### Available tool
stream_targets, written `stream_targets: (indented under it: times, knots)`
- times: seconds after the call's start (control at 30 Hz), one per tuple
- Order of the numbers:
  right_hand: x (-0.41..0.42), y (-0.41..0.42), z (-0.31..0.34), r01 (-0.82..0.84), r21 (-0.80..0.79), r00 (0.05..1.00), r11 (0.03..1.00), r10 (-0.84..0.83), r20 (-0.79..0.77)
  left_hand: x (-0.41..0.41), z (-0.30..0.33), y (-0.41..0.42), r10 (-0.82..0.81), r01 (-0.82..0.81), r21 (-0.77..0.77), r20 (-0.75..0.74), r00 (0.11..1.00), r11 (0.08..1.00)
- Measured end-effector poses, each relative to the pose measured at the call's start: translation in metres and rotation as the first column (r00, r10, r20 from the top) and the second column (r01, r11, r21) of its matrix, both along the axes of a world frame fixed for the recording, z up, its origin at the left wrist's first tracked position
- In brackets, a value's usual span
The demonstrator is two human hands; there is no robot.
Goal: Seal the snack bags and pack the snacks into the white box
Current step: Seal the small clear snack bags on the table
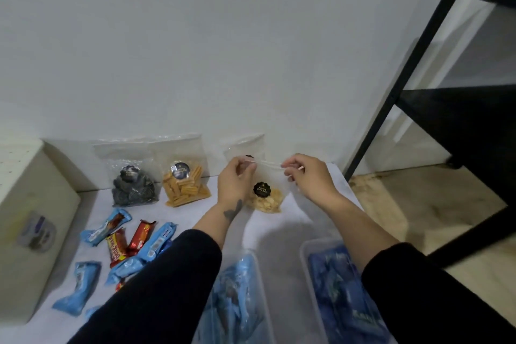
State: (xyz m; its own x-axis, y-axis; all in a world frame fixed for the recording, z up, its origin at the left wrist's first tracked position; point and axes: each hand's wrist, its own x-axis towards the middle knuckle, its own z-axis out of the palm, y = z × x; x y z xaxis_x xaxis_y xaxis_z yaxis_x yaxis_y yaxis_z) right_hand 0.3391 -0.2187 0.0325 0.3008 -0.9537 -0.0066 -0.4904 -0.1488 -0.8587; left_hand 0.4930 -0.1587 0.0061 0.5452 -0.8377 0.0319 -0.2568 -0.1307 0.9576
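A clear zip bag of pale chips [265, 199] with a black round label hangs between my hands above the white cloth. My left hand [236, 180] pinches the left end of its top strip and my right hand [307, 176] pinches the right end. Against the wall lean a clear bag of dark round cookies [134, 185] and a clear bag of orange sticks [185, 185]. The white box [30, 220] stands at the far left. Loose blue and red wrapped snacks [131, 243] lie on the cloth beside it.
Two clear plastic trays [304, 253] with blue wrapped snacks sit near me, partly under my sleeves. Another clear bag [245, 145] leans on the wall behind my hands. A black metal shelf frame [405, 75] stands at the right on a tan floor.
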Motion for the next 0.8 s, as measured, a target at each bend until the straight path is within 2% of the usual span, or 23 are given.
stream_targets:
  times: [0.13,0.37,0.57,0.8]
  knots:
    - [-0.017,0.024,0.004,0.019,-0.001,1.0,1.0,-0.019,0.017,-0.001,-0.002,0.02,-0.038,0.037,-0.045,-0.015,0.999,0.998]
    - [-0.025,0.043,0.005,-0.026,-0.045,0.987,0.999,0.018,-0.16,-0.016,0.001,0.046,-0.024,0.015,-0.058,-0.159,0.987,0.998]
    - [-0.028,0.05,0.002,-0.085,-0.072,0.96,0.994,0.062,-0.274,-0.018,0.007,0.057,0.007,-0.008,-0.002,-0.227,0.974,1.0]
    - [-0.012,0.06,0.0,-0.111,-0.079,0.964,0.991,0.088,-0.249,-0.019,0.003,0.063,0.018,-0.015,0.019,-0.2,0.98,1.0]
